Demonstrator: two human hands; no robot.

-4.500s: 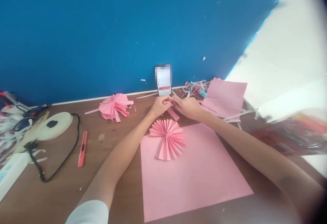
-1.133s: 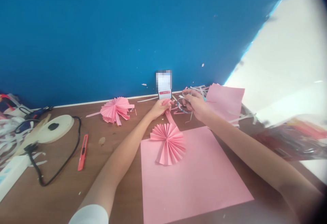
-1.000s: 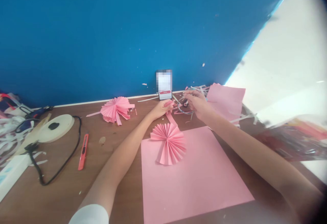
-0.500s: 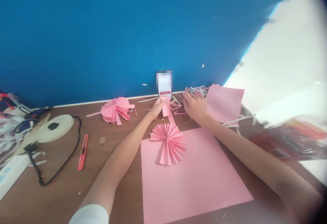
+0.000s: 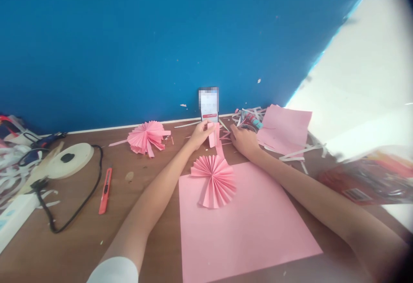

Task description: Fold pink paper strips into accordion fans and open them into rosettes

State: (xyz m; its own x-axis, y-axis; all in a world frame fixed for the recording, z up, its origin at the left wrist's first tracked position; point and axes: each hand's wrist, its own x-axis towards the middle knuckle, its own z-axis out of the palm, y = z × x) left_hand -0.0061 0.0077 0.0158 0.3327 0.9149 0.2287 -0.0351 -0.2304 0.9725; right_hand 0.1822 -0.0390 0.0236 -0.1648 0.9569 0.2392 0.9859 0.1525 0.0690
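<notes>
Head view: a folded pink paper strip (image 5: 212, 139) is gripped in the left hand (image 5: 201, 135), upright, between thumb and fingers, just in front of a dark-edged phone with a lit screen (image 5: 209, 104). The right hand (image 5: 244, 140) is placed near loose pink and white paper scraps (image 5: 239, 117), its fingers bent downward; whether anything is held in it cannot be told. The two hands are kept apart. Just below the strip, a pleated pink paper fan (image 5: 217, 184) is laid over the upper left edge of a large flat pink paper sheet (image 5: 248, 231) on the brown wooden table (image 5: 166, 248). To the left, a pleated pink paper rosette with strips (image 5: 143, 138) is seen, and nearer the camera a red utility knife (image 5: 105, 192) and a cream-coloured flat roll (image 5: 80, 157) are placed. A black cable (image 5: 67, 226) is curved beside the roll. To the right, smaller pink paper sheets (image 5: 285, 130) are stacked near the blue wall (image 5: 129, 50).
</notes>
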